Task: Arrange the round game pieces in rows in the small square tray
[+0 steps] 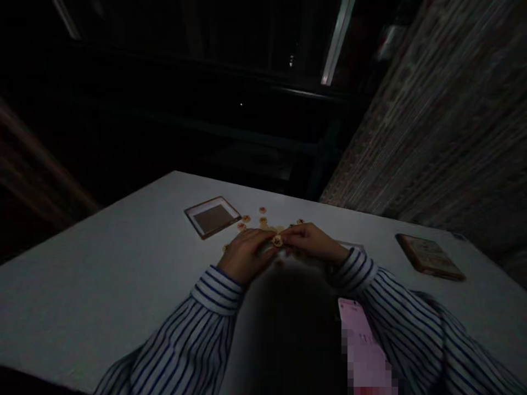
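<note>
Xiangqi pieces [263, 220] spread mid-bench [102, 274], mostly just past left hand [247, 252] and right hand [310, 240], one xiangqi piece [278, 241] between them. Shallow tray [214, 218] just left of pieces; box [432, 257] well right; phone [362, 334] front-right, beside right sleeve [387, 293]; curtain [403, 131] behind bench, right side.

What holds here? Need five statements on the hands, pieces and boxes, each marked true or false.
1. A round, yellowish piece with a dark marking sits at the fingertips of the left hand and right hand. True.
2. The shallow, rectangular, brown-rimmed tray is right of both hands. False: it is to their left.
3. Every other piece lies inside that tray. False: several loose pieces lie on the white table.
4. Both sleeves are striped. True.
5. The flat, rectangular brown box lies at the table's right. True.
</note>
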`<move>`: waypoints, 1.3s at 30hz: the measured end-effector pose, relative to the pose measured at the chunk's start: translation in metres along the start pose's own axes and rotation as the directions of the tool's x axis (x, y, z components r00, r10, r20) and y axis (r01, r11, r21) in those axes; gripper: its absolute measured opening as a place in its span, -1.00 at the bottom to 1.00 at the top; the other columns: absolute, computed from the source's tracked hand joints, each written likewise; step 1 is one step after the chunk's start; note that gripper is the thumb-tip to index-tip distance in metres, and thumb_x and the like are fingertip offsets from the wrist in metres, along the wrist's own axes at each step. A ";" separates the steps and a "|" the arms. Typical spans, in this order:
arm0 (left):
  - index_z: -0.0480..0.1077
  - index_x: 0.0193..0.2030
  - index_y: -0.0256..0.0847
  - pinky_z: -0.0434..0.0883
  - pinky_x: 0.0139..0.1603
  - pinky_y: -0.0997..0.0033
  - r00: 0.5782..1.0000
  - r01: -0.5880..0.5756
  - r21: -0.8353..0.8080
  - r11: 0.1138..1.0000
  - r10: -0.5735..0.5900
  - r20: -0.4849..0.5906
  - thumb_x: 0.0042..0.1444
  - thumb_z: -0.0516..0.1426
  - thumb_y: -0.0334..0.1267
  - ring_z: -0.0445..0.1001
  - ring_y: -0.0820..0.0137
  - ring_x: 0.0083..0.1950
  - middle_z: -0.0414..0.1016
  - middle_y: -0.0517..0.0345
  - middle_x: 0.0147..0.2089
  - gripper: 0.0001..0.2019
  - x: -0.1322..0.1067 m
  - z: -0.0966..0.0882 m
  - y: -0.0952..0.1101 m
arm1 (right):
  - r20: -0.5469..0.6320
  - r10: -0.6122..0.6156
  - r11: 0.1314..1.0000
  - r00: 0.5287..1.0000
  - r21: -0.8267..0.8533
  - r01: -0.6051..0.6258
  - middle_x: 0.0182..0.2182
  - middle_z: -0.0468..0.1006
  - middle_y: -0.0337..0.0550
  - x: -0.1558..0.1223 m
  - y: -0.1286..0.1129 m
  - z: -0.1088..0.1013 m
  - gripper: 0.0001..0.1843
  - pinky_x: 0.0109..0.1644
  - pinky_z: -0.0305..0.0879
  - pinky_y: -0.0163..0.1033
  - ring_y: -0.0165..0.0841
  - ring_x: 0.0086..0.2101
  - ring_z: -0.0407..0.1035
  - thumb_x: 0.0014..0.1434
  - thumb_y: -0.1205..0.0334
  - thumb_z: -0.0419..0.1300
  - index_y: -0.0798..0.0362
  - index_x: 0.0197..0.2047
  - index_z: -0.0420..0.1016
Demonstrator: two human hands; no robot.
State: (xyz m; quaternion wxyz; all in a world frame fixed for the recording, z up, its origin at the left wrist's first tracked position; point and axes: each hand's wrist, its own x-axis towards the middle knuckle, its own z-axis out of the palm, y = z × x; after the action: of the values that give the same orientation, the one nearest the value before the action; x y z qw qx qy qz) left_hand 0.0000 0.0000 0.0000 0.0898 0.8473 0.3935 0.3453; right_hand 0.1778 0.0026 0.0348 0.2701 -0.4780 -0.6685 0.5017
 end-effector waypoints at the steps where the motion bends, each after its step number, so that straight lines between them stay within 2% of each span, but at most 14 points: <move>1: 0.33 -0.13 -0.20 0.31 -0.09 0.29 1.000 -0.008 -0.004 1.000 0.008 0.000 0.01 0.08 -0.23 0.37 0.35 -0.14 0.45 0.08 -0.20 -0.74 0.000 0.000 0.000 | 0.007 -0.015 1.000 1.000 0.003 0.015 -0.62 0.35 -0.34 0.000 0.000 0.000 -0.77 -0.51 0.08 -0.44 -0.61 -0.63 0.13 0.02 0.21 0.10 0.21 -0.35 0.45; 8: 0.35 -0.17 -0.22 0.31 -0.10 0.28 1.000 -0.018 0.003 1.000 0.018 -0.013 0.02 0.06 -0.19 0.39 0.36 -0.18 0.47 0.08 -0.24 -0.76 -0.001 -0.001 0.001 | 0.006 -0.042 0.999 0.999 0.025 0.042 -0.62 0.38 -0.31 0.000 0.000 0.002 -0.79 -0.46 0.15 -0.40 -0.56 -0.59 0.23 0.01 0.21 0.10 0.19 -0.37 0.45; 17: 0.35 -0.16 -0.20 0.31 -0.12 0.28 0.998 -0.052 0.022 0.998 0.051 0.041 0.03 0.04 -0.23 0.39 0.36 -0.20 0.46 0.09 -0.26 -0.77 -0.001 -0.004 -0.002 | -0.069 -0.034 0.996 0.997 0.083 0.040 -0.54 0.45 -0.25 0.002 0.000 0.006 -0.82 -0.44 0.18 -0.40 -0.53 -0.52 0.30 -0.10 0.28 0.19 0.18 -0.38 0.43; 26: 0.35 -0.16 -0.18 0.32 -0.12 0.30 0.999 -0.030 -0.003 1.000 0.030 0.041 0.03 0.04 -0.19 0.39 0.37 -0.20 0.46 0.10 -0.25 -0.76 -0.002 -0.005 -0.002 | -0.088 -0.031 0.996 0.996 0.081 0.038 -0.60 0.38 -0.32 0.005 0.005 0.007 -0.84 -0.52 0.12 -0.45 -0.58 -0.59 0.23 -0.10 0.33 0.16 0.18 -0.36 0.40; 29: 0.36 -0.18 -0.19 0.33 -0.12 0.31 1.000 -0.003 -0.020 1.000 0.004 0.030 0.01 0.06 -0.18 0.41 0.37 -0.20 0.47 0.10 -0.24 -0.75 -0.002 -0.007 -0.003 | -0.086 -0.047 0.994 0.995 0.093 0.055 -0.57 0.39 -0.31 0.005 0.007 0.007 -0.82 -0.52 0.12 -0.45 -0.58 -0.57 0.24 -0.11 0.32 0.17 0.18 -0.36 0.39; 34: 0.38 -0.18 -0.24 0.36 -0.15 0.35 0.994 0.094 -0.029 0.995 -0.096 -0.054 -0.02 0.07 -0.17 0.43 0.37 -0.21 0.48 0.07 -0.23 -0.72 -0.002 -0.016 -0.012 | -0.080 -0.063 0.993 0.995 0.097 0.071 -0.57 0.39 -0.30 0.006 0.009 0.007 -0.76 -0.55 0.09 -0.45 -0.57 -0.59 0.23 -0.11 0.31 0.15 0.18 -0.30 0.37; 39: 0.38 -0.14 -0.21 0.36 -0.16 0.37 0.960 0.231 -0.005 0.973 -0.229 -0.161 0.02 0.02 -0.14 0.44 0.38 -0.23 0.49 0.10 -0.22 -0.69 -0.002 -0.028 -0.016 | -0.065 -0.101 0.995 0.993 -0.014 0.100 -0.62 0.30 -0.34 0.006 0.012 0.003 -0.68 -0.60 -0.02 -0.46 -0.60 -0.64 0.09 -0.06 0.35 0.09 0.19 -0.17 0.38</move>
State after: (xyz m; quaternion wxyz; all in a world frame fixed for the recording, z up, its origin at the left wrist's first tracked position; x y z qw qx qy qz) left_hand -0.0289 0.0064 0.0131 0.0913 0.7659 0.4975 0.3969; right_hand 0.1778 0.0072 0.0217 0.3143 -0.4616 -0.6851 0.4678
